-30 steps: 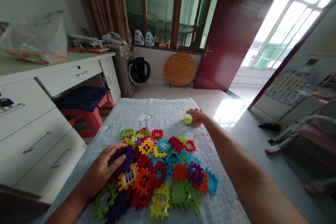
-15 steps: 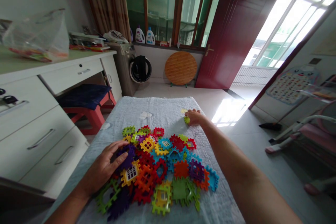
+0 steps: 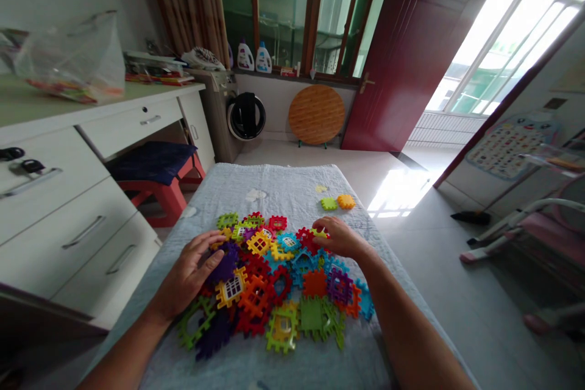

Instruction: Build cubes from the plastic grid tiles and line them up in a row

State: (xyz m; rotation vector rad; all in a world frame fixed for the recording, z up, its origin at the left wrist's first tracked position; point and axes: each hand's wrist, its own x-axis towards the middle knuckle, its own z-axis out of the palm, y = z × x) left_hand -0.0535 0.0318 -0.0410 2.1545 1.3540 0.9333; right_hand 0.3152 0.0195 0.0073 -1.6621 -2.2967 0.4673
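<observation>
A heap of toothed plastic building-block pieces in many colours lies on a cloth-covered table (image 3: 292, 180). My left hand (image 3: 189, 268) rests at the heap's left side, fingers apart, touching a dark purple block (image 3: 226, 263). My right hand (image 3: 340, 236) is at the heap's upper right, fingers bent and apart above a red block (image 3: 305, 237) and a light green block (image 3: 321, 233); no piece is seen lifted. Off the heap, near the table's right edge, a green block (image 3: 328, 203) and an orange block (image 3: 346, 202) lie side by side.
A white desk (image 3: 132, 128) with a plastic bag (image 3: 75, 64) on it stands left, a red stool (image 3: 171, 195) beside it. Behind are a washing machine (image 3: 219, 109), a round wooden tabletop (image 3: 316, 114) and a dark red door (image 3: 406, 49). A pink chair (image 3: 532, 213) stands right.
My right hand has let go of the green block near the table's right edge and drawn back to the heap. The orange block, hidden before, now shows. My left hand stays on the heap.
</observation>
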